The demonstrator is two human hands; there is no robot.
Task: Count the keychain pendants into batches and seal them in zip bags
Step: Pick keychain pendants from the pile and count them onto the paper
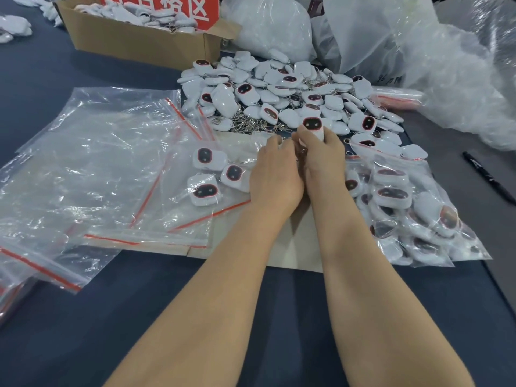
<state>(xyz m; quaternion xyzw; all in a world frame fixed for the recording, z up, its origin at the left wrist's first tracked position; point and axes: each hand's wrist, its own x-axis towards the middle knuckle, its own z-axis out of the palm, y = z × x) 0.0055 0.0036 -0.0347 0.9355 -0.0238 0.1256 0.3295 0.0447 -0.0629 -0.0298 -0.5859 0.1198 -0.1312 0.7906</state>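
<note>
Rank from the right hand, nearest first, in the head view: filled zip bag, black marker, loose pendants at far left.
1. filled zip bag, just right of the right hand.
2. black marker, farther right.
3. loose pendants, far left corner beyond the cardboard box.

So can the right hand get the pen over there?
Probably yes, though not straight away. The pen lies uncovered, off to the side of the right hand. That hand grips a pendant now, so it would likely have to put that down first.

Black marker [487, 176] on dark tablecloth [83, 331], cardboard box [139, 40] at back, perhaps bubble wrap [474, 79] at right.
</note>
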